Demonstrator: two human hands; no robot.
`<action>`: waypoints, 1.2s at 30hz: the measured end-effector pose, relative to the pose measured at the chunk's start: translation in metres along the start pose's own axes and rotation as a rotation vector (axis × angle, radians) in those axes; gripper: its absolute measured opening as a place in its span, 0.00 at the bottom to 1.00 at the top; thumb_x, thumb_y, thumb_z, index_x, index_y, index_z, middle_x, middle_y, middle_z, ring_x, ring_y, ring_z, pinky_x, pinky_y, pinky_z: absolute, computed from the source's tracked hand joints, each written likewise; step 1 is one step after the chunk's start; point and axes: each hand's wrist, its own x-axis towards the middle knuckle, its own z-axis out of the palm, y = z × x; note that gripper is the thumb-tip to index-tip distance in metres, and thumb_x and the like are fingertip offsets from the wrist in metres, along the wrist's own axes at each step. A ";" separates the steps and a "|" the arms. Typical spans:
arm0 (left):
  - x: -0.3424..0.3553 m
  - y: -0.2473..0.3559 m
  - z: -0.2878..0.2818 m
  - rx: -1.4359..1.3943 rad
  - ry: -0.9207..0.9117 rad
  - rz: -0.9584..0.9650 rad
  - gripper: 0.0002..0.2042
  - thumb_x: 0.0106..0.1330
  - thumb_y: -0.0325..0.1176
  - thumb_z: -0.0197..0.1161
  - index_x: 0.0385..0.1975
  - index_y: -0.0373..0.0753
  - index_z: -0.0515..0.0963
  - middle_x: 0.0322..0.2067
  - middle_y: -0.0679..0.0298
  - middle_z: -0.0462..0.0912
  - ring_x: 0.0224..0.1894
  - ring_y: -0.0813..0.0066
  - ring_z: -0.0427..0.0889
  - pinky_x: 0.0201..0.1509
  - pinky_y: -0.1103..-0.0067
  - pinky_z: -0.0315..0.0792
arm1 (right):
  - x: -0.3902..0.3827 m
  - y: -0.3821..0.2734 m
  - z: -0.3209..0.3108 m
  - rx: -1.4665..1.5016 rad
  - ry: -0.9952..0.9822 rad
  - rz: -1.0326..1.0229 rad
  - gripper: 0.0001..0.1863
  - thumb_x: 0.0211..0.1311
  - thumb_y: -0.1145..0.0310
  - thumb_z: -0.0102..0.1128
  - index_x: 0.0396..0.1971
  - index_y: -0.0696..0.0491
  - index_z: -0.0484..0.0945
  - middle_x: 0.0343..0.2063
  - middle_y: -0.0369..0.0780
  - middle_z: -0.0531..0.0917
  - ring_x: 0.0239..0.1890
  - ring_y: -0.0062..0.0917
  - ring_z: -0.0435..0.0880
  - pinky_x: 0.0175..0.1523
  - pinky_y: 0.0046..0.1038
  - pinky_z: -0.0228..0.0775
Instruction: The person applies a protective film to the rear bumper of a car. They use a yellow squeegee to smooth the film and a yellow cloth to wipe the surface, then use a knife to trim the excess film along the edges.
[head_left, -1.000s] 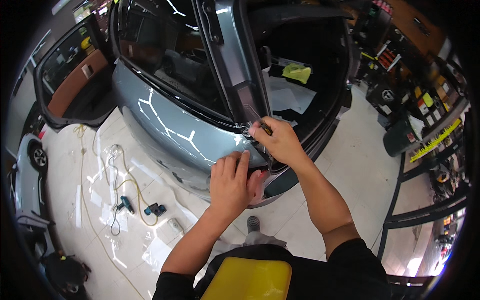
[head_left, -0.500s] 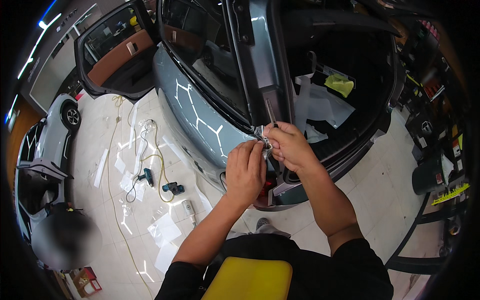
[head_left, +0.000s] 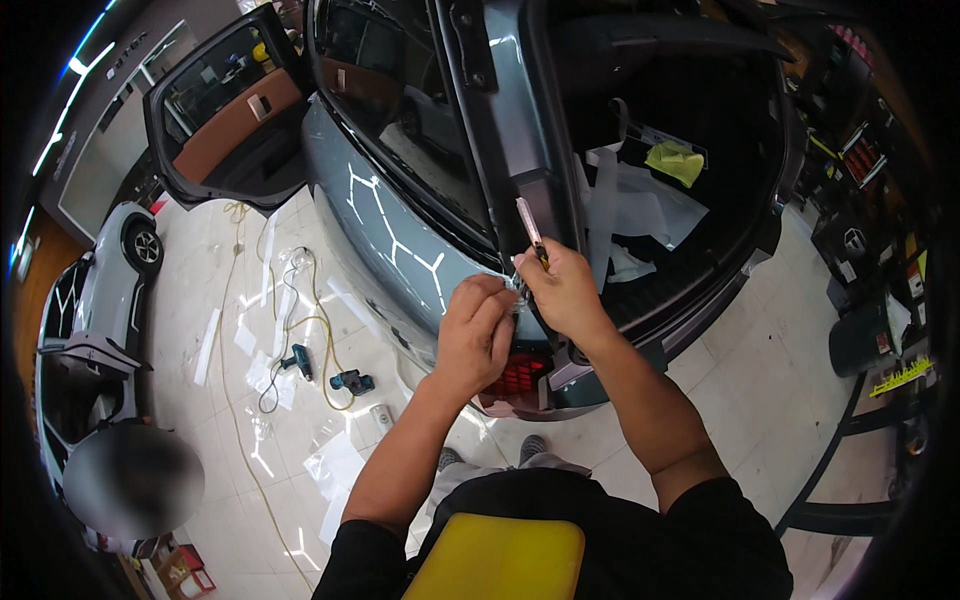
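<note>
1. Right hand (head_left: 565, 295), centre of frame, is closed around a slim knife (head_left: 530, 230); the blade end points up along the grey rear pillar (head_left: 520, 140) of the car (head_left: 400, 240).
2. Left hand (head_left: 475, 335) sits just left of and below the right hand, fingers curled and pinching at a bit of clear film (head_left: 510, 285) on the car's rear corner. Can't tell how firm the pinch is.
3. The two hands are together, touching or nearly so, right above the red tail light (head_left: 520, 375).
4. Both forearms come up from the lower edge; black sleeves, with a yellow pad (head_left: 500, 560) at bottom centre.
5. The car is blue-grey and fills the upper middle. Its boot (head_left: 680, 200) is open at upper right, with white sheets and a yellow cloth (head_left: 675, 160) inside.
6. A car door (head_left: 225, 130) stands open at upper left, brown trim on its inner side.
7. On the white floor (head_left: 800, 370), left of centre: two small teal power tools (head_left: 350, 380), a yellow cable (head_left: 320, 330), and loose scraps of clear film.
8. A white car (head_left: 95, 300) stands at the far left edge.
9. Another person's head, blurred, is at lower left (head_left: 135, 480), well apart from the hands.
10. Racks with tools line the right rim (head_left: 890, 250), too bent and dark to tell more.
</note>
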 end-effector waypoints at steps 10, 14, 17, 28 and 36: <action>-0.007 0.002 0.006 0.134 0.046 0.077 0.16 0.51 0.17 0.64 0.43 0.33 0.78 0.46 0.54 0.79 0.48 0.53 0.78 0.52 0.66 0.73 | 0.003 0.009 -0.013 0.059 -0.141 0.016 0.14 0.69 0.61 0.60 0.30 0.57 0.77 0.21 0.27 0.71 0.23 0.09 0.64 0.27 0.20 0.58; -0.014 -0.001 0.015 0.157 0.076 0.104 0.22 0.49 0.18 0.65 0.48 0.31 0.77 0.49 0.53 0.78 0.50 0.52 0.77 0.54 0.65 0.72 | -0.004 -0.024 -0.020 0.110 -0.206 0.124 0.13 0.68 0.62 0.61 0.29 0.56 0.78 0.20 0.26 0.72 0.23 0.08 0.65 0.26 0.18 0.56; -0.010 0.006 0.017 0.081 0.135 0.053 0.22 0.49 0.17 0.65 0.48 0.30 0.76 0.49 0.51 0.78 0.50 0.51 0.77 0.55 0.65 0.72 | 0.002 -0.005 -0.016 0.113 -0.210 0.059 0.12 0.68 0.63 0.60 0.28 0.54 0.78 0.19 0.26 0.72 0.21 0.08 0.65 0.23 0.17 0.54; 0.001 -0.011 0.003 0.030 0.088 0.059 0.17 0.52 0.16 0.63 0.44 0.32 0.76 0.44 0.53 0.79 0.43 0.54 0.77 0.49 0.66 0.73 | -0.004 -0.010 -0.005 0.343 -0.131 0.233 0.13 0.66 0.64 0.58 0.28 0.59 0.80 0.19 0.29 0.74 0.23 0.13 0.69 0.28 0.21 0.60; 0.011 -0.023 0.000 -0.003 0.010 0.126 0.14 0.52 0.18 0.63 0.40 0.33 0.74 0.40 0.53 0.77 0.39 0.54 0.74 0.46 0.66 0.71 | -0.003 -0.003 0.006 0.072 0.044 0.116 0.15 0.63 0.62 0.59 0.28 0.61 0.78 0.16 0.40 0.77 0.21 0.23 0.73 0.31 0.31 0.66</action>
